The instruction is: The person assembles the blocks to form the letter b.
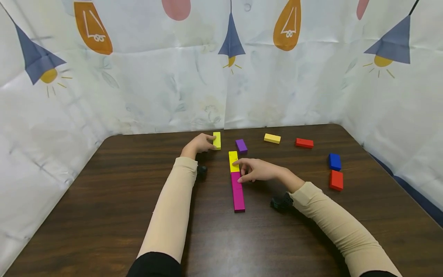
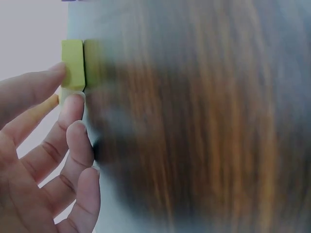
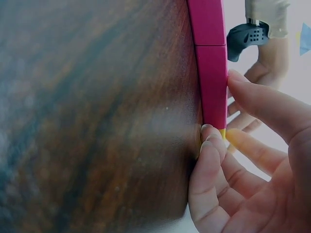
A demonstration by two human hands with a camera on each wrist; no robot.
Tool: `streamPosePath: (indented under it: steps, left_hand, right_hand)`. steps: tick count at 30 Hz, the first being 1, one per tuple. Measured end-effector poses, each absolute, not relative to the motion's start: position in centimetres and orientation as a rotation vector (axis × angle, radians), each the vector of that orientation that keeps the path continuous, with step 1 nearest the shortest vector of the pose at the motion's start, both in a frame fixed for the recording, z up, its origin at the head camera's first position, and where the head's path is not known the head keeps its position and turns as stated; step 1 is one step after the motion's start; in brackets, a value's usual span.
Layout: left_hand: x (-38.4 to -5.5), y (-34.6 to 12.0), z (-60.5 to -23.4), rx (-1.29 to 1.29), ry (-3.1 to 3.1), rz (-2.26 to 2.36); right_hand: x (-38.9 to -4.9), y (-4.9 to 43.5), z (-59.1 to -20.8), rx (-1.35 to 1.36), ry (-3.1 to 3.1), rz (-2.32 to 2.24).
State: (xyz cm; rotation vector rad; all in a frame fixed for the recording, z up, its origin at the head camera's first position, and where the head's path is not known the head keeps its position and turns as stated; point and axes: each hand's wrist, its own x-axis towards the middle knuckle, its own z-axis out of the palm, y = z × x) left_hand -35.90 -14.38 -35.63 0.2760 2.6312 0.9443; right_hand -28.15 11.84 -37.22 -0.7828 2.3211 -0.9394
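Note:
My left hand (image 1: pixel 202 143) is at the far side of the table, thumb and fingertips pinching a yellow-green block (image 1: pixel 217 141). In the left wrist view, the thumb lies against that block (image 2: pixel 73 65) and another finger goes partly out of sight behind it. My right hand (image 1: pixel 257 170) rests on a straight row of blocks, index finger touching the yellow part (image 1: pixel 233 155) and thumb touching the magenta part (image 1: pixel 238 198). The right wrist view has the magenta blocks (image 3: pixel 209 24) end to end, with the other fingers bent beside the row.
A purple block (image 1: pixel 241 146) lies just beyond the row. Farther right are a yellow block (image 1: pixel 272 138), a red block (image 1: pixel 304 143), a blue block (image 1: pixel 334 161) and another red block (image 1: pixel 336 180). A printed curtain (image 1: pixel 194 88) hangs behind the dark wooden table (image 1: pixel 114 215).

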Motion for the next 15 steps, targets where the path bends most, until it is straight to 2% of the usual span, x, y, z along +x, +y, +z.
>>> streamPosePath:
  steps: [15]
  left_hand:
    - [-35.6, -12.7, -35.8, 0.268, 2.658, 0.913]
  right_hand:
    - [-28.1, 12.0, -37.3, -0.825, 2.299, -0.966]
